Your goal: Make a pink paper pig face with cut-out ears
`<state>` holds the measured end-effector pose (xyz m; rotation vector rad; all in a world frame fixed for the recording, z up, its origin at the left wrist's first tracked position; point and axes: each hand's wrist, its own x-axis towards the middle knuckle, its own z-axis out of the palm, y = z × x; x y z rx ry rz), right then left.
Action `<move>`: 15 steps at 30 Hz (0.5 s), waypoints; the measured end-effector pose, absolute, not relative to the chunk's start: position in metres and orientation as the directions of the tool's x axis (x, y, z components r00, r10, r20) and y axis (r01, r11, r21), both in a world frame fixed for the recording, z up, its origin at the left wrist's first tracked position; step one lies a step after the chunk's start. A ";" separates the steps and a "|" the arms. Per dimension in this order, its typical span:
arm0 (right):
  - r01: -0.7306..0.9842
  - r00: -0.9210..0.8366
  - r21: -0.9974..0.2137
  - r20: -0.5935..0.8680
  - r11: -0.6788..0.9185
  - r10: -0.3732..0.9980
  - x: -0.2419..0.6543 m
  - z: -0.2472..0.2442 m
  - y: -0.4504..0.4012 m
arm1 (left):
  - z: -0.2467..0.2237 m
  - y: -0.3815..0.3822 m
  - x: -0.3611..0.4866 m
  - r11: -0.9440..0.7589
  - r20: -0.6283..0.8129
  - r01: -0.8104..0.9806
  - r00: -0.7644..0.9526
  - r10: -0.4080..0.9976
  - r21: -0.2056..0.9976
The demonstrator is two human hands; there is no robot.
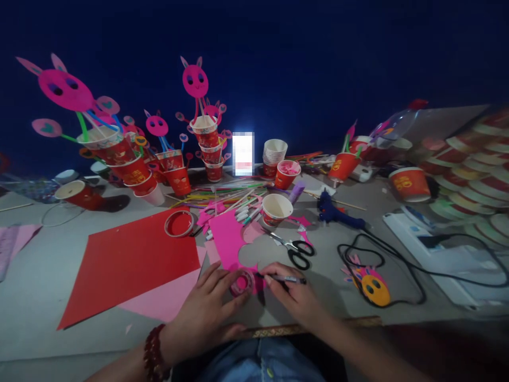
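My left hand (210, 302) holds a round clear tape roll (241, 284) down on a bright pink sheet of paper (227, 239). Its thumb and fingers lie about the roll's left and near sides, and pink paper shows through the middle. In my right hand (292, 300) is a slim marker pen (287, 279), its tip against the paper just right of the roll. A rounded piece has been cut out of the pink sheet's right edge. Black-handled scissors (299, 252) lie open on the table beyond my right hand.
A red sheet (135, 260) with a red tape roll (179, 224) lies left. A white paper cup (277, 208), pipe cleaners and markers lie beyond the pink sheet. On the right are a blue glue gun (338, 212) with its cord and an orange face cutout (375, 290). Stacked cups (212, 154) bear pink figures.
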<state>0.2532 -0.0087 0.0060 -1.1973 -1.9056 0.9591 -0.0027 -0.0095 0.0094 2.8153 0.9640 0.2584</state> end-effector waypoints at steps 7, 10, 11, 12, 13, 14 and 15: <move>0.517 -0.350 -0.692 0.367 0.504 0.862 0.246 0.002 -0.042 | 0.015 -0.002 -0.005 -0.799 0.047 0.544 0.819 0.572 0.255; 0.515 -0.325 -0.690 0.392 0.509 0.861 0.248 0.001 -0.045 | 0.015 0.004 -0.007 -0.809 0.048 0.524 0.831 0.553 0.266; 0.514 -0.312 -0.698 0.388 0.498 0.867 0.250 0.000 -0.045 | 0.016 0.007 -0.008 -0.816 0.051 0.513 0.838 0.543 0.268; 0.514 -0.299 -0.707 0.383 0.486 0.874 0.252 0.001 -0.044 | 0.017 0.011 -0.008 -0.822 0.055 0.501 0.845 0.532 0.271; 0.510 -0.287 -0.714 0.384 0.479 0.878 0.253 0.001 -0.044 | 0.018 0.014 -0.008 -0.830 0.063 0.485 0.852 0.520 0.275; 0.503 -0.284 -0.720 0.385 0.479 0.878 0.254 0.002 -0.044 | 0.019 0.017 -0.008 -0.837 0.070 0.470 0.860 0.506 0.282; 0.492 -0.292 -0.722 0.389 0.486 0.874 0.253 0.003 -0.044 | 0.021 0.020 -0.008 -0.840 0.073 0.458 0.865 0.496 0.290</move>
